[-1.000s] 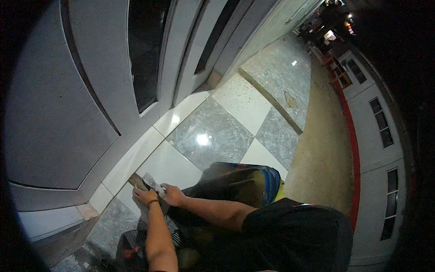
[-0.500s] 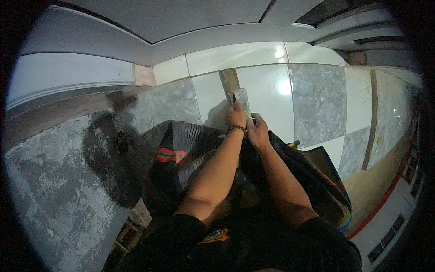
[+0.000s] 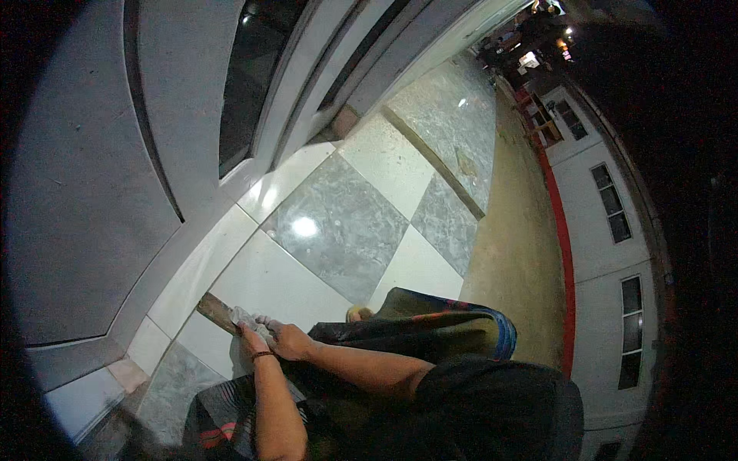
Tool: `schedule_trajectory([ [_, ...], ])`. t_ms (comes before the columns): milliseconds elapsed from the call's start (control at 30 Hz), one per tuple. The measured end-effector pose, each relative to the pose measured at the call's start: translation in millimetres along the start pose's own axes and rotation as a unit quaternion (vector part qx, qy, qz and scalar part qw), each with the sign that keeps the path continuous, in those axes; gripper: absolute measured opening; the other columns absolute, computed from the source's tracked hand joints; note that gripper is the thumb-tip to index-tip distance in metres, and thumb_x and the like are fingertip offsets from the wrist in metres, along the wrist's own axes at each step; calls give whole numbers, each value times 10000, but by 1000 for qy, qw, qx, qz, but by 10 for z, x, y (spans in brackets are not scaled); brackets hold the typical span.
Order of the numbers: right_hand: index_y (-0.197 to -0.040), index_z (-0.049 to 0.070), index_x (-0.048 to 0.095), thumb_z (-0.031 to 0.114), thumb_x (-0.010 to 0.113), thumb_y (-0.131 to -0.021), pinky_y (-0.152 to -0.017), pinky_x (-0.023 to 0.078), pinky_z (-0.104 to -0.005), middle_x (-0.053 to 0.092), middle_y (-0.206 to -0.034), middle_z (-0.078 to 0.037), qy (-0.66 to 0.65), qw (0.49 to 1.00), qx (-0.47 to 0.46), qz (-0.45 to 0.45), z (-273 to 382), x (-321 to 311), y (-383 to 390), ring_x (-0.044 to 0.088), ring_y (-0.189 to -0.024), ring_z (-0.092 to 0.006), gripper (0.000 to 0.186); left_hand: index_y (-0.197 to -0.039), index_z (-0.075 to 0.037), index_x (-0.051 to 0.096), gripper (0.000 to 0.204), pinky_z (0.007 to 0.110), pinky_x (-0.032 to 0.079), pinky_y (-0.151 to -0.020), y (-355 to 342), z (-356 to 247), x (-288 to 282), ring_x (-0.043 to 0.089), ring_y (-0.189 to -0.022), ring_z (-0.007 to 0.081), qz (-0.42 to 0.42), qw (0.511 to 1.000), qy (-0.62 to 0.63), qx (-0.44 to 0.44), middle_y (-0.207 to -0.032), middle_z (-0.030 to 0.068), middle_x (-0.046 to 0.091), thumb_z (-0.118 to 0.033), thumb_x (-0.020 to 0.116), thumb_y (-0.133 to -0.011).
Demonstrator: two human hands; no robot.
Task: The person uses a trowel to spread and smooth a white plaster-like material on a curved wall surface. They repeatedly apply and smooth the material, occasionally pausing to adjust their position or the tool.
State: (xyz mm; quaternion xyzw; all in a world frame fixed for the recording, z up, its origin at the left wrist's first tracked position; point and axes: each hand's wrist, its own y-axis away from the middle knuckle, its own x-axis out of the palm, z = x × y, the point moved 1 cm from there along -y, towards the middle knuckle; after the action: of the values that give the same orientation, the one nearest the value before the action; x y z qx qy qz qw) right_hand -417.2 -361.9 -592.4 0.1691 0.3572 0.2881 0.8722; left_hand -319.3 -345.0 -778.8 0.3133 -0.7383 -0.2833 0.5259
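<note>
My left hand (image 3: 252,340), with a dark beaded bracelet at its wrist, is closed on a crumpled, whitish thing that looks like a small plastic bag (image 3: 244,316). My right hand (image 3: 290,341) is closed against the same bag from the right side, its fingers curled and dusted with pale powder. Both hands are close together, low over the tiled floor. Just beyond them, a bare brown strip (image 3: 216,312) runs between the white tiles (image 3: 269,276). What the bag holds is hidden.
A grey door (image 3: 84,192) and its frame rise at the left. Grey marbled tiles (image 3: 342,227) alternate with white ones. Another brown gap (image 3: 434,163) crosses the floor farther off. Beyond the tan ground (image 3: 515,253) stands a white wall (image 3: 596,230) with a red base. Dark cloth (image 3: 415,326) covers my knee.
My view has swung to the right, bringing the long tiled walkway and the far wall into sight. Both hands still grip the bag near the brown strip.
</note>
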Motion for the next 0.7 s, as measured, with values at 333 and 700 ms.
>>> schedule_trajectory([
  [333, -1490, 10, 437, 354, 597, -963, -982, 511, -511, 663, -1225, -319, 13, 999, 19, 22, 127, 1, -129, 657, -1118, -464, 649, -837, -76, 454, 561, 353, 417, -640, 30, -183, 300, 438, -689, 213, -10, 995, 75, -67, -763, 48, 444, -544, 283, -1095],
  [700, -1453, 76, 441, 240, 614, -920, -913, 544, -527, 658, -1201, -312, 117, 991, -68, -24, 183, -59, -60, 683, -1059, -440, 584, -1250, 27, 521, 584, 420, 520, -865, 393, -324, 564, 616, -972, 289, -86, 993, -76, -13, -1089, 153, 626, -496, 318, -1088],
])
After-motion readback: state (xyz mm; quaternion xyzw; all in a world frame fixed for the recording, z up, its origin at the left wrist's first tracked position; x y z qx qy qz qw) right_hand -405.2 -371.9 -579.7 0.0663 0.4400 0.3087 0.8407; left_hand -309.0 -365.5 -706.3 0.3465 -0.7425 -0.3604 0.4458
